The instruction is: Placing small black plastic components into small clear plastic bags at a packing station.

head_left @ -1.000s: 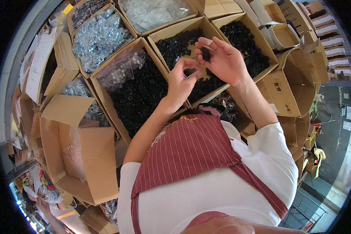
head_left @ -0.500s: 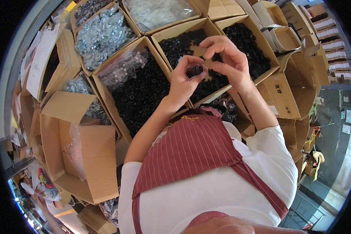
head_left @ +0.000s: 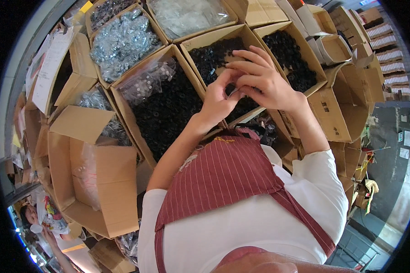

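My left hand (head_left: pixel 216 100) is curled round a small clear plastic bag (head_left: pixel 233 94), keeping its mouth upward. My right hand (head_left: pixel 269 84) meets it there, thumb and forefinger pinched at the bag's rim, the other fingers raised. What lies in the bag is mostly hidden by my fingers now. Both hands are above an open carton (head_left: pixel 234 32) of small black parts. Left of it stands a fuller carton of black ring-like parts (head_left: pixel 168 123), with a clear bag of small pale pieces (head_left: pixel 152 77) lying on top.
A third carton of black parts (head_left: pixel 292 61) stands to the right. Behind are cartons of bagged metal pieces (head_left: pixel 123 43) and clear plastic bags (head_left: pixel 189 16). Open cardboard boxes (head_left: pixel 116 182) crowd the left, others (head_left: pixel 337 107) the right. Another person (head_left: pixel 48 216) is at the lower left.
My right hand has come down and left onto the bag's mouth, its fingers closing there. Black pieces seen in the bag before are now covered. The person at the lower left has come further into view.
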Available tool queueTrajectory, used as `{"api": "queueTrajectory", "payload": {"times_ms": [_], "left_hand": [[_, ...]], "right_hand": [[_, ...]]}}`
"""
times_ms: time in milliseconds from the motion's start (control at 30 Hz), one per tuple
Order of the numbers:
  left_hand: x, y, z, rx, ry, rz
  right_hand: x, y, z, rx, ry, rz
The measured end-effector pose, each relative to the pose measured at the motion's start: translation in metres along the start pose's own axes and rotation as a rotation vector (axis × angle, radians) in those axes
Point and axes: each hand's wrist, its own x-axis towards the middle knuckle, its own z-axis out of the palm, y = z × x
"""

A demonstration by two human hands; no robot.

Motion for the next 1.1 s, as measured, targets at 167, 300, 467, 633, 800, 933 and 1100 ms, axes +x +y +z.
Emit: {"api": "queueTrajectory", "payload": {"times_ms": [167,300,467,633,800,933,1100], "left_hand": [[0.010,0.000,-0.011,0.444,0.172,0.308],[0.003,-0.008,-0.011,0.445,0.246,0.293],[0.000,0.002,-0.018,0.407,0.381,0.292],[0.002,0.003,-0.017,0.255,0.396,0.173],[0.002,0.004,-0.018,0.242,0.458,0.142],[0.003,-0.004,-0.022,0.471,0.437,0.331],[0.005,-0.004,-0.014,0.451,0.351,0.347]], "right_hand": [[0.000,0.005,0.003,0.079,0.168,0.118],[-0.005,0.002,0.013,0.031,0.099,0.212],[-0.001,-0.009,0.015,0.176,0.136,0.350],[-0.017,0.001,0.025,0.349,0.206,0.406],[-0.025,0.016,0.030,0.325,0.155,0.444],[-0.014,0.003,0.043,0.540,0.218,0.496],[-0.021,0.016,0.043,0.419,0.003,0.575]]}}
